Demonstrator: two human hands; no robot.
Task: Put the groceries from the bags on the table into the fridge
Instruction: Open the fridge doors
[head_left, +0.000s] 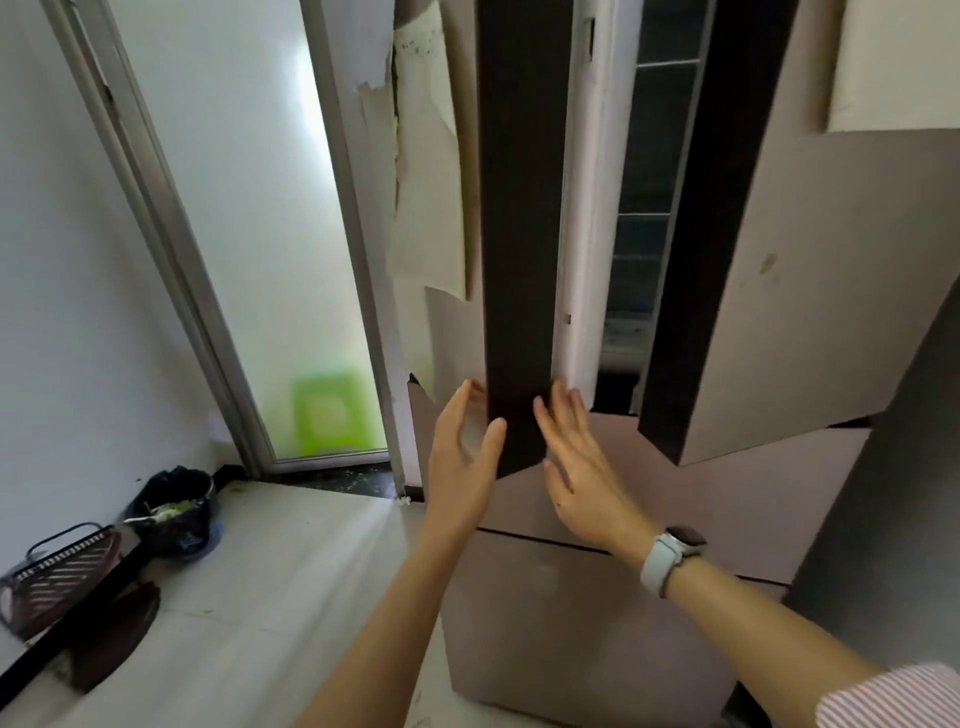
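Observation:
A tall beige fridge (597, 613) fills the right half of the head view. Its upper left door (519, 234) stands partly swung out, its dark edge facing me. The upper right door (810, 322) is ajar too. Between them shows a strip of the dim interior with wire shelves (649, 218). My left hand (465, 457) lies with straight fingers at the outer side of the left door's bottom corner. My right hand (576, 467), a watch on its wrist, has straight fingers against the door's inner edge. Neither hand holds anything. No bags or groceries are in view.
A frosted glass door (249, 234) in a metal frame stands to the left of the fridge. On the pale floor at the lower left sit a black bin with a bag (176, 512) and a dark wire rack (62, 577).

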